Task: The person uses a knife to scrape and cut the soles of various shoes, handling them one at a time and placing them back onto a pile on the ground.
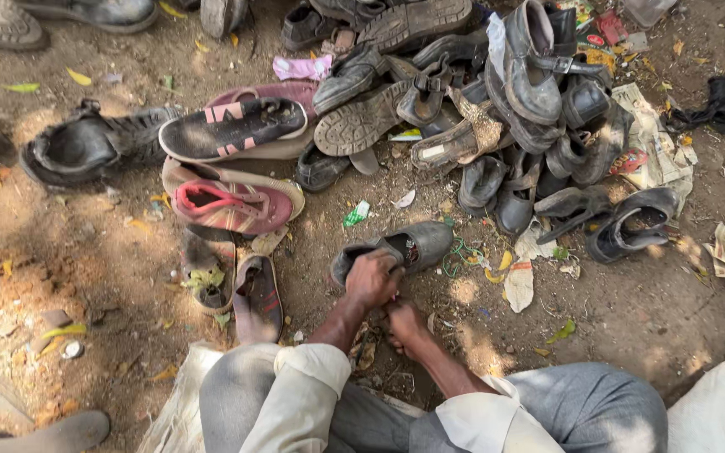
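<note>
A worn dark grey shoe (409, 245) lies on the dirt ground in front of me. My left hand (371, 279) rests on its heel end, fingers curled over the back of the shoe. My right hand (407, 325) is just below and to the right of it, close to the ground, fingers bent; whether it holds anything is hidden. Both forearms come out of rolled light sleeves above my grey trousers (581, 403).
A heap of old black shoes and sandals (497, 109) fills the top right. A maroon shoe (232, 205), a black-and-pink sneaker (232, 127) and a black shoe (86, 149) lie to the left. Small slippers (258, 298), newspaper scraps (656, 138) and leaves litter the dirt.
</note>
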